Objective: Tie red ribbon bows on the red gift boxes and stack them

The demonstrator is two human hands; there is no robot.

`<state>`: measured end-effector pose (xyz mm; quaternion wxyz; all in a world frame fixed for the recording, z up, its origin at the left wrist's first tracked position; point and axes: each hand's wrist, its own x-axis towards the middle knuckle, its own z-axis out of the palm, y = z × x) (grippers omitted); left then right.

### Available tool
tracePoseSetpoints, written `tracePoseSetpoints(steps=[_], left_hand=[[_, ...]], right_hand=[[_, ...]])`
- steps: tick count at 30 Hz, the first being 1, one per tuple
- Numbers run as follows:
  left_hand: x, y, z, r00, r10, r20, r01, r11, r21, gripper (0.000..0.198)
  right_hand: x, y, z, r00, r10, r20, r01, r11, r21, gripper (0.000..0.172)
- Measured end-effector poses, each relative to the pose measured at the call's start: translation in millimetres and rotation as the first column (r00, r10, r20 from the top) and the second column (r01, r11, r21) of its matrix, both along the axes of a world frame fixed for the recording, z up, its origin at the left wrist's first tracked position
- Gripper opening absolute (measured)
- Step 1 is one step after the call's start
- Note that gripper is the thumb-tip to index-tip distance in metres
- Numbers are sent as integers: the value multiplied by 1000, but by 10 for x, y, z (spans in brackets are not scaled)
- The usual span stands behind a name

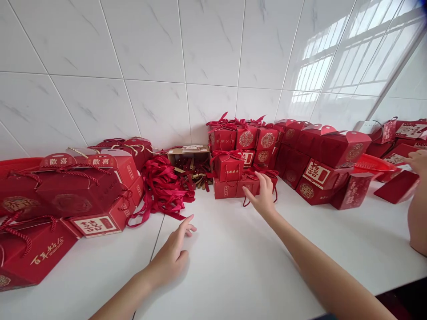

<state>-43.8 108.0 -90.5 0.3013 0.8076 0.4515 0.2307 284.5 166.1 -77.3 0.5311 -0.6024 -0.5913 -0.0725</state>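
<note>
My right hand (262, 195) reaches to the front of a stack of small red gift boxes (229, 166) tied with ribbon bows. Its fingers are apart, close to a box in the bottom row; whether they touch it I cannot tell. Nothing shows in that hand. My left hand (176, 251) hovers over or rests on the white table (227, 258), fingers loosely stretched and holding nothing. Nearest to it lies a heap of loose red ribbons (163, 186). Behind the heap, a brown cardboard box (190, 156) stands among small gold-and-red tags (196, 173).
Larger red gift boxes with rope handles (76, 186) are piled at the left. More red boxes (333, 151) stand stacked at the right, near a red plastic basket (373, 163). Another person's hand (418, 162) shows at the right edge. A tiled wall (213, 53) closes the back.
</note>
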Motion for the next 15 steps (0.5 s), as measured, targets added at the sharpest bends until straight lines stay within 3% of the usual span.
tracePoseSetpoints(steps=[5, 8, 11, 15], left_hand=[[-5, -2, -10, 1000, -3, 0, 3, 999, -33, 80], [-4, -9, -9, 1000, 8, -9, -9, 999, -53, 79], [0, -10, -5, 1000, 6, -27, -7, 998, -60, 79], [0, 10, -28, 999, 21, -35, -23, 998, -57, 78]], right_hand=[[-638, 292, 377, 994, -89, -56, 86, 995, -52, 101], [-884, 459, 444, 977, -204, -66, 194, 972, -135, 100], [-910, 542, 448, 970, -217, -106, 202, 970, -133, 94], [-630, 484, 537, 975, -100, -196, 117, 990, 75, 95]])
